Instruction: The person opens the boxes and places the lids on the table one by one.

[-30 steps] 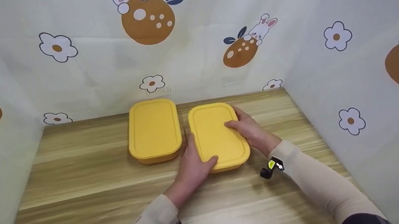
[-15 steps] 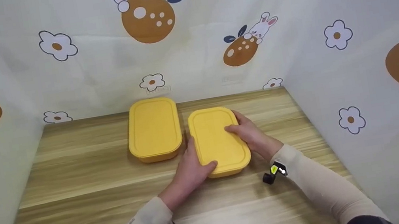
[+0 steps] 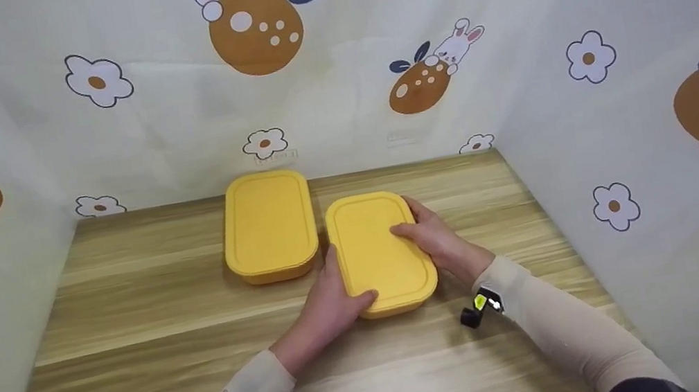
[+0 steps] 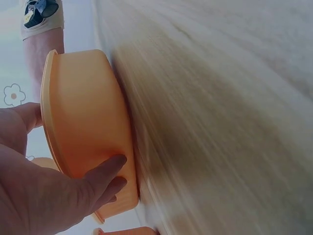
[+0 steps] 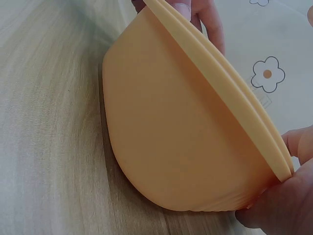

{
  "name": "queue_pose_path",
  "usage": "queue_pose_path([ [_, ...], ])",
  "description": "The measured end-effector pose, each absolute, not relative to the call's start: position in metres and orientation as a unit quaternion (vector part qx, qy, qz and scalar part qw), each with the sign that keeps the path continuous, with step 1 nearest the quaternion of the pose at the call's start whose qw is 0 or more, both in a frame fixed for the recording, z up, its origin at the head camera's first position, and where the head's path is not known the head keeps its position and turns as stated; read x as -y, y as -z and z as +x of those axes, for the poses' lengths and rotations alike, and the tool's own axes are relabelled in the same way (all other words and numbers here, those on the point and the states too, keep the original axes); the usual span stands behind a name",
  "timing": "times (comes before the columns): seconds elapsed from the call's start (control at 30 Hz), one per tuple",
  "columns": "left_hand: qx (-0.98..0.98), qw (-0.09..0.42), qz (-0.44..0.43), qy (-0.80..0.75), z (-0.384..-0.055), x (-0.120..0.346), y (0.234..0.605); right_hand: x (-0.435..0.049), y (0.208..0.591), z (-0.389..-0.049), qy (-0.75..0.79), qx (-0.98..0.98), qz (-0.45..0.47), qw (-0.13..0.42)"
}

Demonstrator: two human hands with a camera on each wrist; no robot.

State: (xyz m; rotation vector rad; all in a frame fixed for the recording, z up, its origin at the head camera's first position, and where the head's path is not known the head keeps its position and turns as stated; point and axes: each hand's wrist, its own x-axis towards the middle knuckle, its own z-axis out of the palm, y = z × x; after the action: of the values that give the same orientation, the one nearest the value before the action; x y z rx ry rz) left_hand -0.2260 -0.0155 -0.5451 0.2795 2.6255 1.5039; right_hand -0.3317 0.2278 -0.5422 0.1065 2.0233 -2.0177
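Both sets of fingers curl round the near yellow, round-cornered, lidded plastic box (image 3: pixel 379 252): the left hand (image 3: pixel 331 304) grips its left edge and near corner, the right hand (image 3: pixel 439 241) its right edge, thumb on the lid. The box lies between the hands on the wooden table (image 3: pixel 134 342), long axis pointing away from the person, just beside a second identical yellow box (image 3: pixel 268 225). Whether it rests on the wood or is lifted clear is hard to tell.

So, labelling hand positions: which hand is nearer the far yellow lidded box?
Left. The left hand lies just beside the far yellow lidded box; the right hand grips the near box's opposite side.
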Motion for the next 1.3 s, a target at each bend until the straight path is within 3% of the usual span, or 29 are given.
queue_pose_path([
  [1.3, -0.886, 0.091, 0.11, -0.44, -0.2253, 0.0229, 0.5408, -0.2245, 0.5489, -0.326, 0.706, -0.693, 0.036, 0.143],
])
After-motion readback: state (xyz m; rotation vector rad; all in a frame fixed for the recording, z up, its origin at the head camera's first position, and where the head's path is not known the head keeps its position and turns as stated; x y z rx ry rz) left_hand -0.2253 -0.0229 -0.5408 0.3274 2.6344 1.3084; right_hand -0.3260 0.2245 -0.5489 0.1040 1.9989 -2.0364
